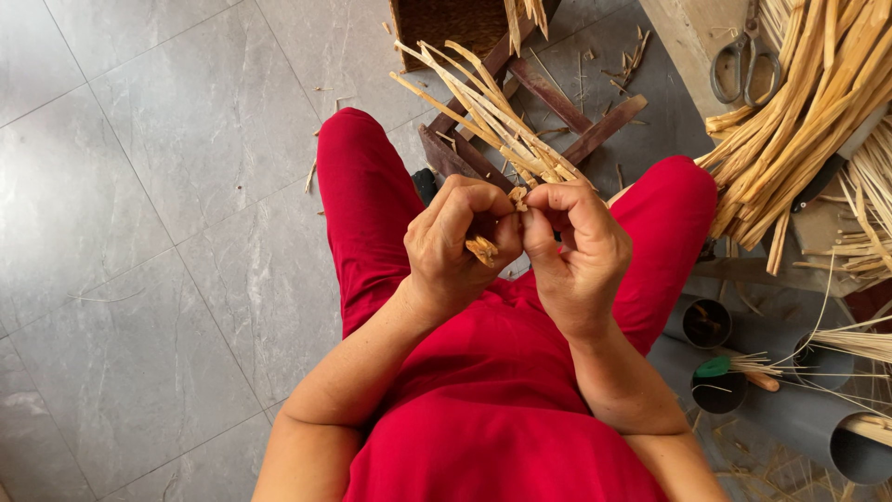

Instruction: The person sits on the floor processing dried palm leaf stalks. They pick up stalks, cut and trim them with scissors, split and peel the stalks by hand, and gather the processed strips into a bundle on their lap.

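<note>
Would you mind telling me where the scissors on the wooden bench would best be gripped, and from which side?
Probably by the two loop handles of the scissors, coming from the person's side. The loops lie nearest and bare on the wooden bench; the blades point away, out of view, and straw strips crowd the right.

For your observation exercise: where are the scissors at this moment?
In the head view the scissors lie at the top right, on a wooden surface, just left of the big pile of straw strips, beyond the right hand.
</note>
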